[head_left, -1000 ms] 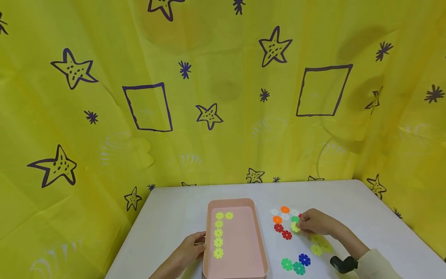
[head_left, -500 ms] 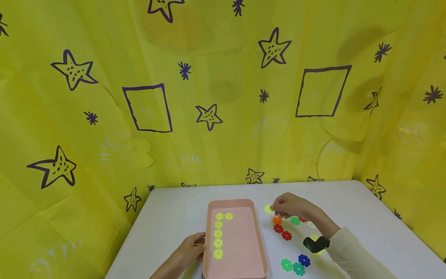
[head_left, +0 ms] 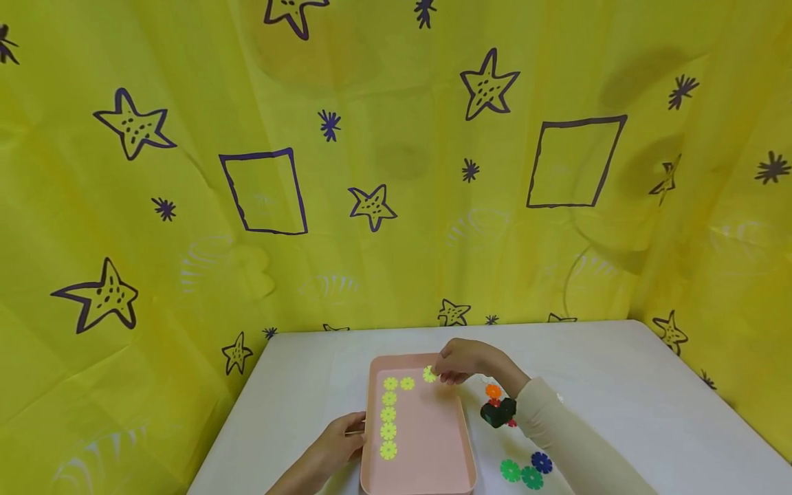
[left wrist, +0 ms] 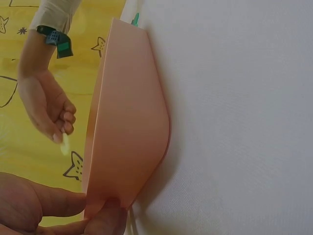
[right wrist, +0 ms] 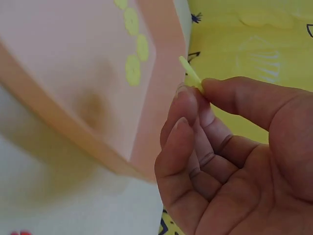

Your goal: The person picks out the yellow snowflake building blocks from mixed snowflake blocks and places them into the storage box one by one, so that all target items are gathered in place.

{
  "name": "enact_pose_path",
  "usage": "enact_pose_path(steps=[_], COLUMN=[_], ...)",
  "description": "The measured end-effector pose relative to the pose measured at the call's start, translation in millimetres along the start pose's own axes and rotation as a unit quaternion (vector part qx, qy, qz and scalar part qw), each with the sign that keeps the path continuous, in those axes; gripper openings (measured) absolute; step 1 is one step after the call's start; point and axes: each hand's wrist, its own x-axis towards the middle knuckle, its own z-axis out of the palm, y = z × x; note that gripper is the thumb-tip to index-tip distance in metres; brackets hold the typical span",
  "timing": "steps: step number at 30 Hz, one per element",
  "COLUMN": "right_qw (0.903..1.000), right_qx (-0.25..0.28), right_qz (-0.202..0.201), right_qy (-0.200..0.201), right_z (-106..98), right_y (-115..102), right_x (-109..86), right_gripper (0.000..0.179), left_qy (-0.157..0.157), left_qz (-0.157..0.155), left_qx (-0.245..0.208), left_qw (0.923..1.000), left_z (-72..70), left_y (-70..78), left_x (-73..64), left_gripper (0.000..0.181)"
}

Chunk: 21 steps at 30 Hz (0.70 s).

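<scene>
A pink tray (head_left: 427,433) lies on the white table, with yellow snowflake discs (head_left: 388,414) in a column along its left side and another beside the top one. My left hand (head_left: 339,440) grips the tray's left wall; the left wrist view shows thumb and fingers (left wrist: 105,218) pinching the tray's rim. Over the tray's far right corner, my right hand (head_left: 467,359) pinches a yellow snowflake disc (head_left: 429,374). In the right wrist view that disc (right wrist: 190,72) is edge-on between thumb and fingertips, above the tray floor and apart from the discs lying there (right wrist: 132,70).
On the table (head_left: 309,371) right of the tray lie an orange disc (head_left: 492,390) and red ones, partly hidden by the right arm. Nearer are two green discs (head_left: 510,470) and a blue disc (head_left: 541,462). A yellow patterned curtain (head_left: 396,275) hangs behind the table.
My right hand has picked up a yellow disc from the pile on the right and carried it left over the tray. The left hand and the tray have stayed put.
</scene>
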Motion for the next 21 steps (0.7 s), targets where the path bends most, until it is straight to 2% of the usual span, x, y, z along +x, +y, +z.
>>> enact_pose_path(steps=[5, 14, 21], right_qw=[0.9998, 0.9982, 0.9935], right_qx=[-0.015, -0.021, -0.076], right_qz=[0.011, 0.050, 0.081], right_qy=[-0.009, -0.025, -0.025], right_z=[16, 39, 53], right_y=[-10, -15, -14], right_x=[12.7, 31.8, 45.6], right_gripper=[0.024, 0.025, 0.031], left_qy=[0.002, 0.001, -0.003], left_qz=[-0.004, 0.005, 0.006], left_qx=[0.003, 0.001, -0.005], left_qw=[1.0000, 1.0000, 1.0000], left_z=[0.6, 1.1, -0.4], left_y=[0.6, 0.8, 0.8], left_x=[-0.5, -2.0, -1.1], left_gripper=[0.051, 0.051, 0.051])
